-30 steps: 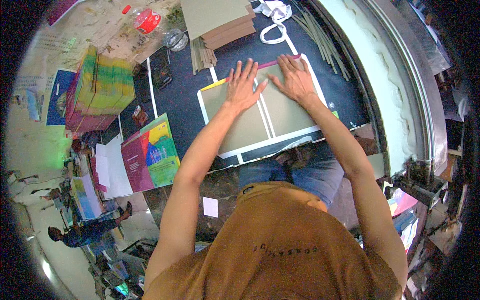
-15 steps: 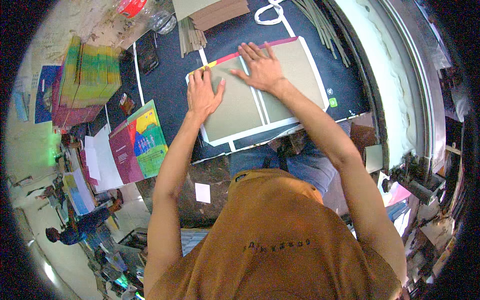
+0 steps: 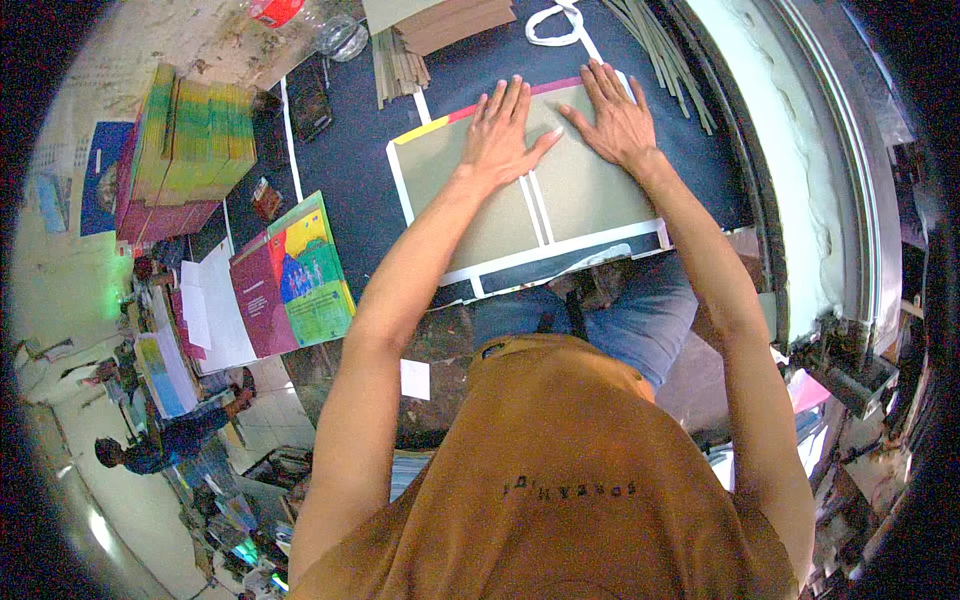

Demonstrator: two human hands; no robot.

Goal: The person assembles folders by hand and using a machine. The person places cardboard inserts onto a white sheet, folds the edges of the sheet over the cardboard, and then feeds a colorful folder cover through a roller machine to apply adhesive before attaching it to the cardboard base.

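Note:
An opened book cover (image 3: 435,210) lies on the dark table with two grey boards showing, parted by a narrow grey strip between white gaps. White paper borders it at the left and near sides. Along its far edge a thin coloured turn-in (image 3: 437,127), yellow, red and purple, is folded over the boards. My left hand (image 3: 497,140) lies flat near the middle of that edge, fingers stretched out and pointing away. My right hand (image 3: 617,125) is spread flat at the far right corner, its fingertips past the edge. Neither hand holds anything.
Grey board strips (image 3: 400,70) and brown boards (image 3: 460,25) lie beyond the cover; more strips (image 3: 665,65) are at the right. A white loop (image 3: 553,38) sits between. At left stand a stack of books (image 3: 190,150), a printed cover (image 3: 290,280) and a phone (image 3: 311,108). A person (image 3: 170,440) is farther off.
Both hands have slid right along the far edge: the left from the far left corner to near the middle, the right to the far right corner. The view has shifted slightly.

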